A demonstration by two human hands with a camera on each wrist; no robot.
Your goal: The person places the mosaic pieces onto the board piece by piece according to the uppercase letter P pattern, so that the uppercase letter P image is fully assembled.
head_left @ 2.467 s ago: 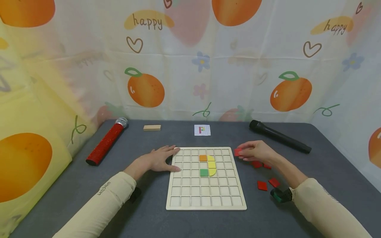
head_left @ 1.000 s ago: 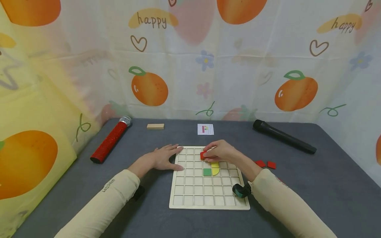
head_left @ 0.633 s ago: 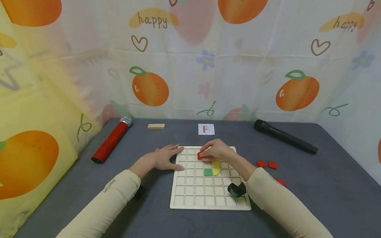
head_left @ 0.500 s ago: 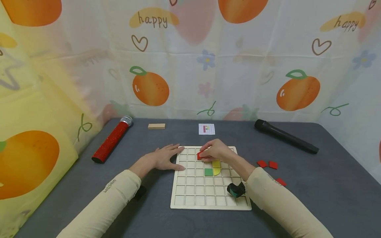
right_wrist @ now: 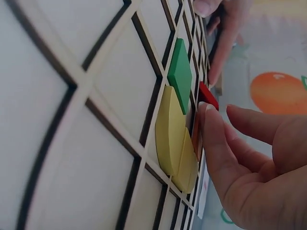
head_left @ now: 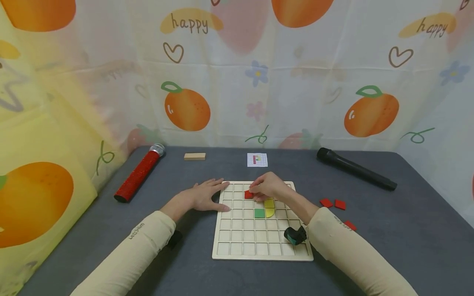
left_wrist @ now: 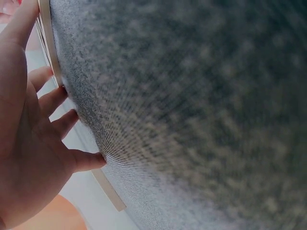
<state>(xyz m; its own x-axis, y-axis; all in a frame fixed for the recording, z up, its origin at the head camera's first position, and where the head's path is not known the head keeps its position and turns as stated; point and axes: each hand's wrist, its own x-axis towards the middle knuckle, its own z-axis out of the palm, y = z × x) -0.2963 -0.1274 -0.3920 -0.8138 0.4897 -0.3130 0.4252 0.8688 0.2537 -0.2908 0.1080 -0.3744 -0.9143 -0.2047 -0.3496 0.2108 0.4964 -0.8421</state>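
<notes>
Tiles (head_left: pixel 259 213) on board (head_left: pixel 262 248), card (head_left: pixel 257 160) behind, loose tiles (head_left: pixel 340 204) right

On the white fabric backdrop printed with oranges (head_left: pixel 229 86) I read "happy" twice in brown script; small lettering (head_left: pixel 136 231) on the cream fabric left sleeve (head_left: pixel 127 255) blurs.

Head view: can't see orange tile (right_wrist: pixel 195 139) behind right hand (head_left: pixel 272 187) | can't read tiny card (head_left: pixel 257 160) | see just part of loose red tile (head_left: pixel 350 225) past right sleeve (head_left: pixel 348 250) | left wrist view: see blurry grey table (left_wrist: pixel 216 96)
</notes>
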